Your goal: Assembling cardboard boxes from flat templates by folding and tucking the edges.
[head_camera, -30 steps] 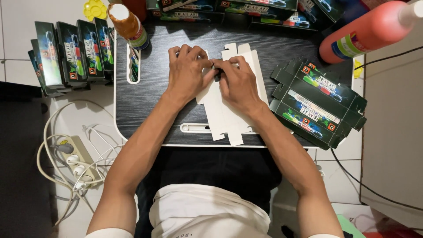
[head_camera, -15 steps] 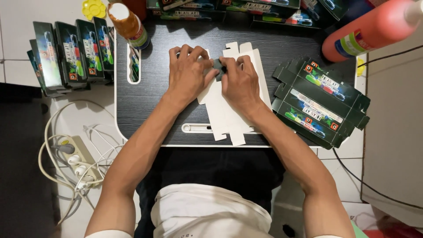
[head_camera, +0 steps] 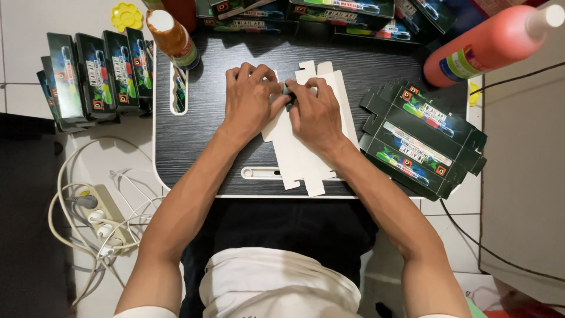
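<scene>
White cardboard, a flat box blank [head_camera: 306,147] with its plain inner side up, lies on the black lap desk [head_camera: 200,123]. Its long axis runs from the far edge of the desk toward the person, tilted a little to the left at the near end. Both hands sit on its far half, side by side. The left hand [head_camera: 250,103] presses flat on the left flap, and the right hand [head_camera: 318,115] pinches the fold where the thumbs meet. Both are equally near. The near half of the blank lies free, below the wrists. A stack of flat printed boxes [head_camera: 421,138] waits to the right.
</scene>
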